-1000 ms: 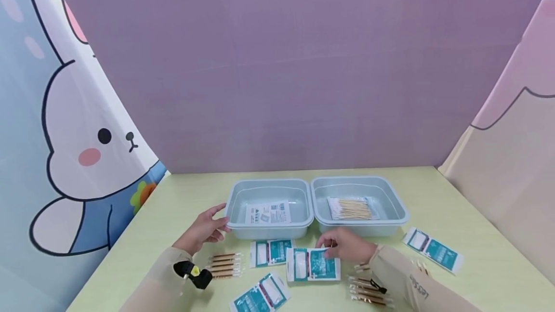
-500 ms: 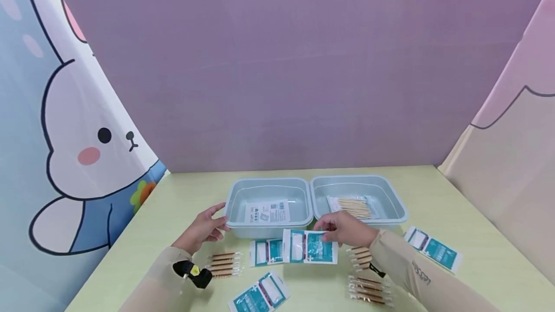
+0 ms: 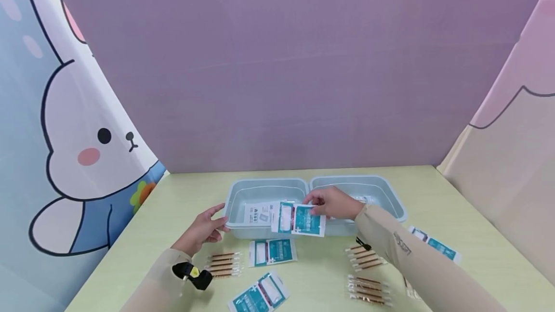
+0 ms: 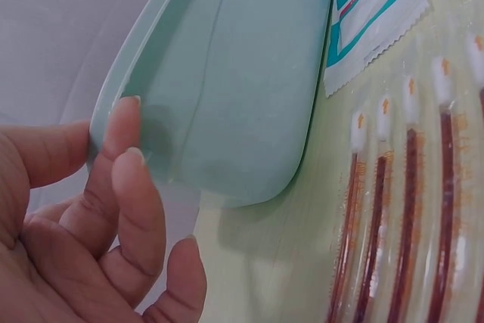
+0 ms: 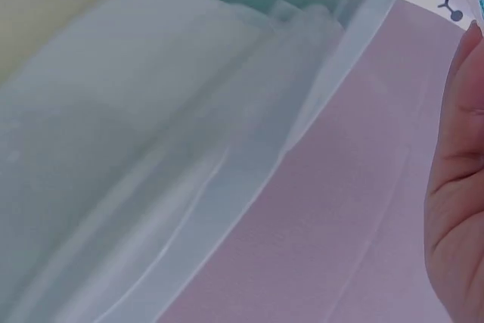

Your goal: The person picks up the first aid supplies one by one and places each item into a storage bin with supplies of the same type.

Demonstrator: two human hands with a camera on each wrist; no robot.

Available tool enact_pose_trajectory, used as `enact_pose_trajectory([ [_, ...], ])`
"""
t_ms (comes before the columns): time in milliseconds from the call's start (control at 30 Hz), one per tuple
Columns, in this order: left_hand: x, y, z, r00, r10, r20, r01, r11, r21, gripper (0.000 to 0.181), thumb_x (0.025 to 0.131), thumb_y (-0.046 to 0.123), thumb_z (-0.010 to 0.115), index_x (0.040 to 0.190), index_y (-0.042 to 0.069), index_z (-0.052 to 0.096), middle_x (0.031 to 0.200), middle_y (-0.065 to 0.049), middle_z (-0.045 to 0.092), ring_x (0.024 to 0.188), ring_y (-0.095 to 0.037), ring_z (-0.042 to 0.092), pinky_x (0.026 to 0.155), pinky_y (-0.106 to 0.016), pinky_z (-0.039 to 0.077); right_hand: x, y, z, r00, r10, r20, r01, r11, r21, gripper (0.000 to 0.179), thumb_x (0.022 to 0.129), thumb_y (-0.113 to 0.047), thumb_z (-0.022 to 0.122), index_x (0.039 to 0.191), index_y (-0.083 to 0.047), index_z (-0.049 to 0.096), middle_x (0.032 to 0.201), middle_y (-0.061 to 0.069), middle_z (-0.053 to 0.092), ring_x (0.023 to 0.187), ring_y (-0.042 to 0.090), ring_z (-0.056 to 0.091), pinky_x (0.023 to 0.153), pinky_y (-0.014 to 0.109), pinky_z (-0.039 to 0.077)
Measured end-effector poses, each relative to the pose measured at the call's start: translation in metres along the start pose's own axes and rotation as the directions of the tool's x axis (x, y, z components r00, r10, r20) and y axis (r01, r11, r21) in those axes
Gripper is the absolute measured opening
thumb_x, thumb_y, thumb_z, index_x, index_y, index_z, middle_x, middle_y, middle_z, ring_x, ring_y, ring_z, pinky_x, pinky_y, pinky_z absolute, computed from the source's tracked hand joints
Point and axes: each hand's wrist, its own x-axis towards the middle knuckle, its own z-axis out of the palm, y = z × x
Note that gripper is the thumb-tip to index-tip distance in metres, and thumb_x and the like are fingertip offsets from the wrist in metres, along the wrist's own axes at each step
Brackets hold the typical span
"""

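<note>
My left hand [image 3: 203,229] grips the left rim of the left pale blue plastic basin [image 3: 247,231]. In the left wrist view, the thumb and a finger pinch that rim, while the other fingers [image 4: 140,217] are bent outside the wall. My right hand [image 3: 336,203] pinches a teal-and-white sachet [image 3: 309,220] by its right end, above the left basin's front right rim. Inside this basin lies a white printed packet [image 3: 257,213], partly covered by the sachet. The right basin [image 3: 386,184] stands alongside, its contents mostly hidden behind my right hand.
On the table [image 3: 195,189] lie two similar sachets, one near the basin [image 3: 273,252] and one in front [image 3: 260,293]. Another sachet [image 3: 442,249] is at right, partly behind my sleeve. Clear strips of brown-stemmed swabs lie left [image 3: 224,264] and right [image 3: 369,290].
My right hand has lifted the sachet off the table and carried it up and leftward to the left basin's front rim. The left hand has stayed on its rim.
</note>
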Motion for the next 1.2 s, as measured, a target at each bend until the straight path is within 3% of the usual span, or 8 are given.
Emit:
enact_pose_trajectory([
  [267,0.0,-0.005,-0.002,1.0,0.004,-0.003,-0.005,1.0,-0.025,0.053,0.1,0.014,0.052,0.15,0.006,0.034,0.071,-0.001,0.066,0.053,-0.012,0.051,0.058,-0.028,0.043,0.029,-0.012,0.0,0.999,0.032,-0.024,-0.033,0.998,-0.055,0.018,0.091,-0.004,0.066,0.108,-0.006,0.07,0.084,0.003,0.06,0.071,0.015,0.054,0.061,0.037,0.053],
  [700,-0.005,-0.007,-0.008,0.999,0.031,0.041,-0.029,0.998,-0.049,0.056,0.101,0.016,0.052,0.152,0.005,0.03,0.072,-0.001,0.068,0.053,-0.012,0.054,0.059,-0.029,0.044,0.061,-0.025,0.006,0.996,0.067,-0.057,-0.075,0.984,-0.161,0.021,0.09,-0.002,0.066,0.11,-0.009,0.071,0.104,0.008,0.064,0.084,0.019,0.054,0.067,0.027,0.051],
  [1033,-0.002,-0.006,-0.007,0.999,0.013,0.036,-0.011,0.999,-0.049,0.056,0.101,0.019,0.052,0.152,0.008,0.031,0.073,-0.001,0.067,0.054,-0.014,0.054,0.061,-0.03,0.044,0.078,-0.033,0.017,0.997,0.063,-0.044,-0.071,0.973,-0.218,0.022,0.09,0.001,0.066,0.111,-0.007,0.069,0.091,0.006,0.061,0.074,0.017,0.054,0.06,0.026,0.051],
  [1200,-0.004,-0.006,-0.005,1.0,0.01,0.028,-0.008,0.999,-0.042,0.055,0.101,0.019,0.052,0.152,0.009,0.032,0.075,-0.003,0.068,0.055,-0.015,0.053,0.061,-0.03,0.043,0.087,-0.036,0.023,0.995,0.1,-0.03,-0.104,0.967,-0.234,0.024,0.089,0.002,0.065,0.111,-0.007,0.07,0.097,0.008,0.062,0.079,0.018,0.055,0.062,0.026,0.052],
])
